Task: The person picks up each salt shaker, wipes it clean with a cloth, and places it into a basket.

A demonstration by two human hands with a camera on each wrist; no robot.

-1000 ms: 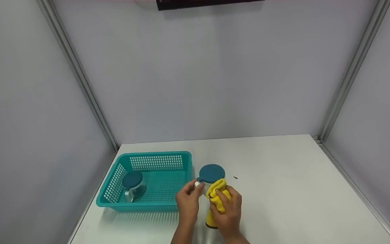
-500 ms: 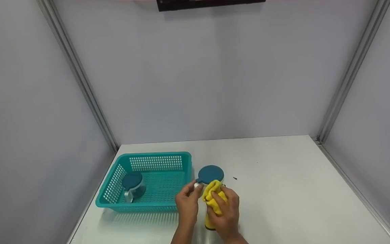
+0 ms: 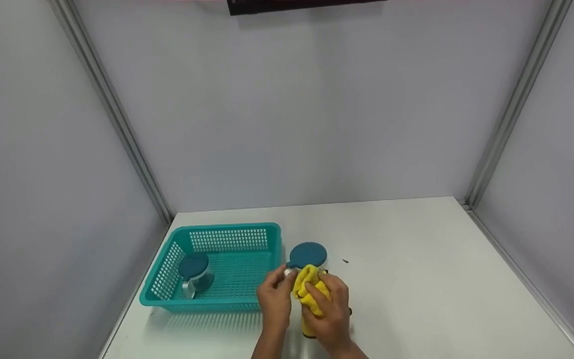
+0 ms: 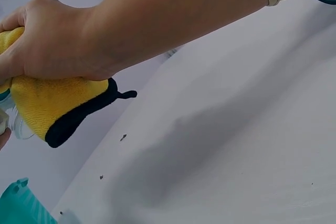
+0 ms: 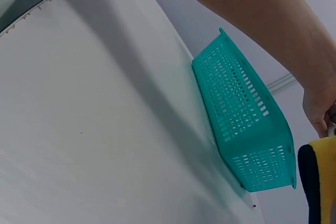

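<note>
A clear jar with a round blue lid (image 3: 308, 254) is held up in the middle of the head view, right of the basket. My left hand (image 3: 275, 298) pinches its white handle (image 3: 288, 272) between thumb and fingers. My right hand (image 3: 331, 311) grips a bunched yellow cloth (image 3: 309, 286) against the jar's near side, hiding most of the glass body. In the left wrist view, the dark-edged cloth (image 4: 52, 103) hangs below my right hand (image 4: 58, 40), with some clear glass (image 4: 22, 128) beside it. The right wrist view catches part of my left hand (image 5: 319, 107) at its right edge.
A teal plastic basket (image 3: 227, 304) stands on the white table (image 3: 416, 279) at left. Inside it, a second blue-lidded jar (image 3: 196, 271) with a pale handle sits on the left side. A small dark speck (image 3: 345, 261) lies right of the held jar. Grey walls enclose the table.
My right hand and the yellow cloth have shifted slightly left across the jar. The jar has moved a little left too, while my left hand keeps its hold on the handle.
</note>
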